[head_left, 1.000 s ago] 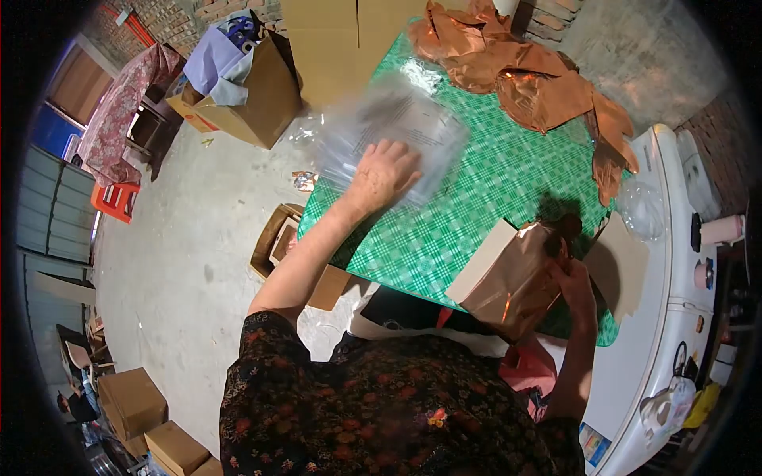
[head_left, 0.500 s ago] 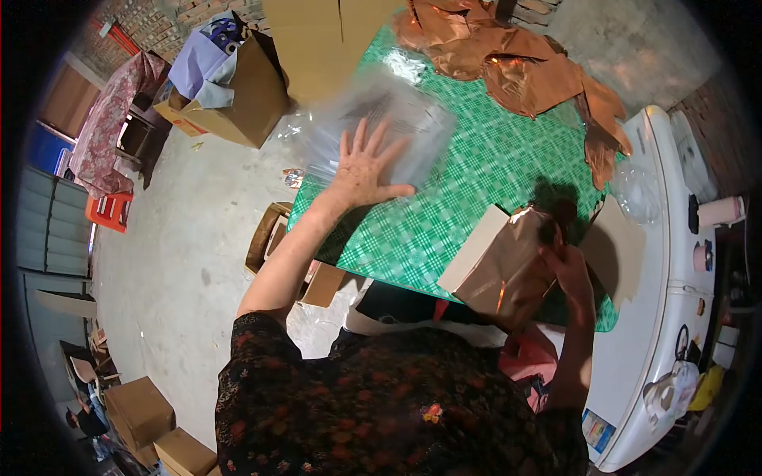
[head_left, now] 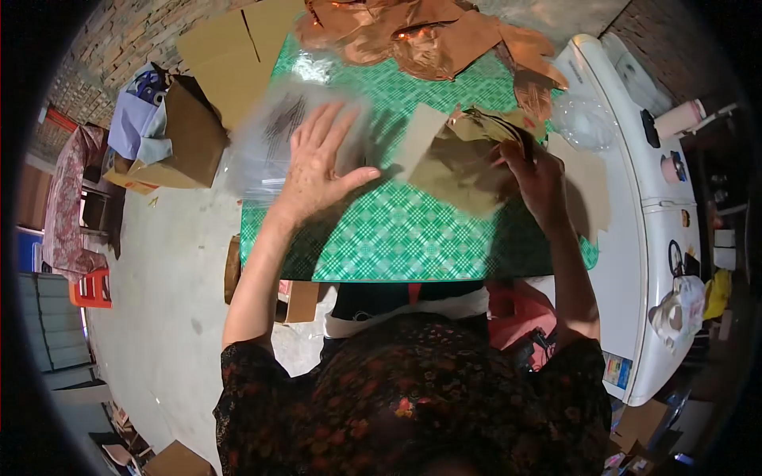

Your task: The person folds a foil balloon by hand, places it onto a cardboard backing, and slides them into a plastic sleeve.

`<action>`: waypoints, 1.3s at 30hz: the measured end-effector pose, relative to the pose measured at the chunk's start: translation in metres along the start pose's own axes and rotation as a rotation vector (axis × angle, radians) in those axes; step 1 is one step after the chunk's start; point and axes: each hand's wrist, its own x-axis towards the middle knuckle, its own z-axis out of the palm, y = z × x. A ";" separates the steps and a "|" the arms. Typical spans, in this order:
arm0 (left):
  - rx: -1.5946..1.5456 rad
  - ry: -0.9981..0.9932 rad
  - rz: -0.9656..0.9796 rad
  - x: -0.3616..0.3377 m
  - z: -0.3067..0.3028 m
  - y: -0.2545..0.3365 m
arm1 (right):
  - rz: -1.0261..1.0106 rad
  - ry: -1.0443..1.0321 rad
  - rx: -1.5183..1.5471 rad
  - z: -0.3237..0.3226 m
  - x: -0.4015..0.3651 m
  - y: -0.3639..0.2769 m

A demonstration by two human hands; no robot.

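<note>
My left hand is spread over a stack of clear plastic bags at the left of the table, fingers apart and thumb pointing right. The bags are blurred, with dark print showing through near the fingers. On the right, my right hand is closed on the edge of a layered copper-coloured foil sheet, which looks dull gold and smeared by motion. A pale card shows at the left side of the foil. Both lie over the green checked tablecloth.
Crumpled copper foil pieces lie along the table's far edge. A clear plastic bag and a flat cardboard piece are at the right, beside a white fridge. An open carton stands on the floor at left.
My right hand has carried the foil sheet away from the table's near edge, further onto the table. My left hand stays spread by the plastic bags. The whole view has shifted.
</note>
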 end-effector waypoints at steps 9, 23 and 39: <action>-0.393 0.022 -0.029 0.001 0.010 0.034 | -0.847 -0.136 -0.489 0.032 -0.082 0.032; -0.228 -0.318 0.411 0.073 0.127 0.040 | -0.649 -0.253 -0.441 0.038 -0.128 0.033; -0.035 -0.491 0.708 0.068 0.149 0.062 | -0.555 -0.205 -0.370 0.043 -0.148 0.043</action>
